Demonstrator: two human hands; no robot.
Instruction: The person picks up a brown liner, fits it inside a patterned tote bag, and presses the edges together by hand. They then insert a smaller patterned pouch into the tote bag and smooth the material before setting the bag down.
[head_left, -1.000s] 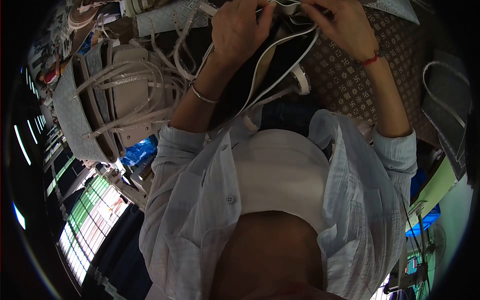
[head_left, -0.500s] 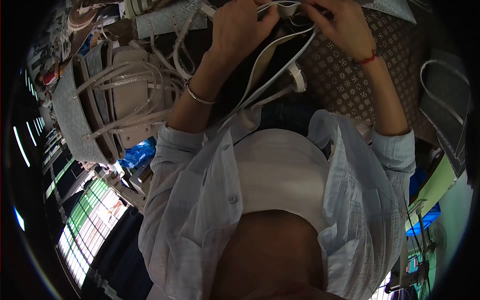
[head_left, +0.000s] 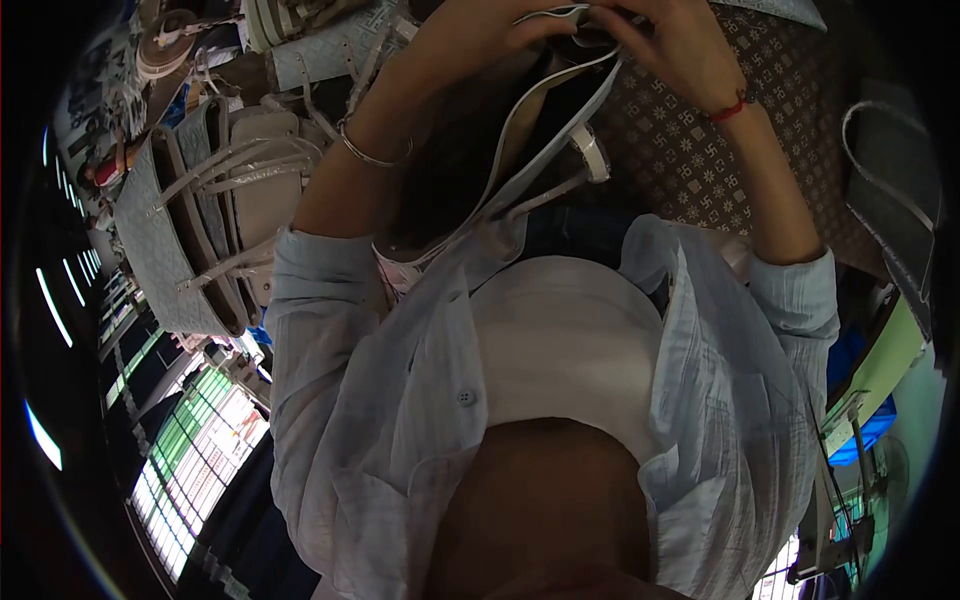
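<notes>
At the top edge of the head view, my left hand [head_left: 480, 35] pinches the pale rim of an open, dark-lined bag [head_left: 540, 120]. Close on its right, my right hand [head_left: 685, 50] has its fingers closed on the same rim. The fingertips nearly meet and are partly cut off by the frame. The bag's white-edged sides run down toward my lap, and a pale strap end [head_left: 592, 153] sticks out on its right. Under my right forearm lies brown patterned material [head_left: 680, 150].
On the left stand several pale bags [head_left: 180, 230] with wrapped handles [head_left: 260, 160]. Rolls of strap [head_left: 165, 45] sit at the upper left. A dark bag [head_left: 890, 190] with a looped handle is at the right, above a green edge [head_left: 880, 370].
My left hand and forearm have shifted left and tilted flatter. My right hand has moved slightly left and down. Both still grip the rim, and the view has turned a little.
</notes>
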